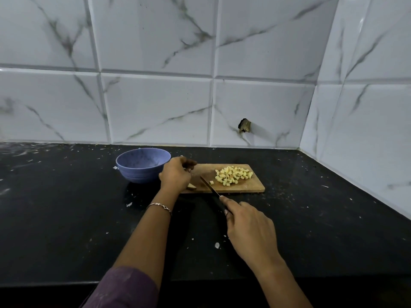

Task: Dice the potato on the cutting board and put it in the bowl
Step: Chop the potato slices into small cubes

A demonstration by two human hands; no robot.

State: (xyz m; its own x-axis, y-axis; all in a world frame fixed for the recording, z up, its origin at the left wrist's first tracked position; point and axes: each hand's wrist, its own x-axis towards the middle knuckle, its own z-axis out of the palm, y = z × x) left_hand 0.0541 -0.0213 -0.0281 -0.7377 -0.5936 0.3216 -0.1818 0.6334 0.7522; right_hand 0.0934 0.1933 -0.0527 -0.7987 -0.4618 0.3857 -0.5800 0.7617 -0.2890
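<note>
The right hand [249, 227] is wrapped firmly round the handle of a black-handled kitchen knife [210, 188], forefinger laid straight along the spine. Ahead of that grip the blade slants up and to the left onto the rectangular wooden cutting board [255, 186], with its tip near the board's middle. Just right of the blade lies a lone potato cube [211, 182]. Farther right, well away from the grip, the pile of pale yellow potato dice [233, 175] sits on the board's right half. The left hand [175, 174] is over the board's left end, just left of the knife tip. Its fingers are curled under and in shadow, so I cannot tell whether they hold anything. Below the heel of that hand a small potato piece with brown skin [191, 186] shows on the board's near left corner, partly hidden by the wrist. Directly left of the left hand stands a round blue speckled bowl [138, 174], just beside the board's left end, and the hand covers its right edge. Everything rests on a black stone counter [66, 218] flecked with white scraps. A thin metal bracelet [160, 206] circles the left wrist, above a purple sleeve [124, 287]. Behind stands a white marble-veined tile wall [155, 107] with a broken dark hole [244, 125] beyond the dice
</note>
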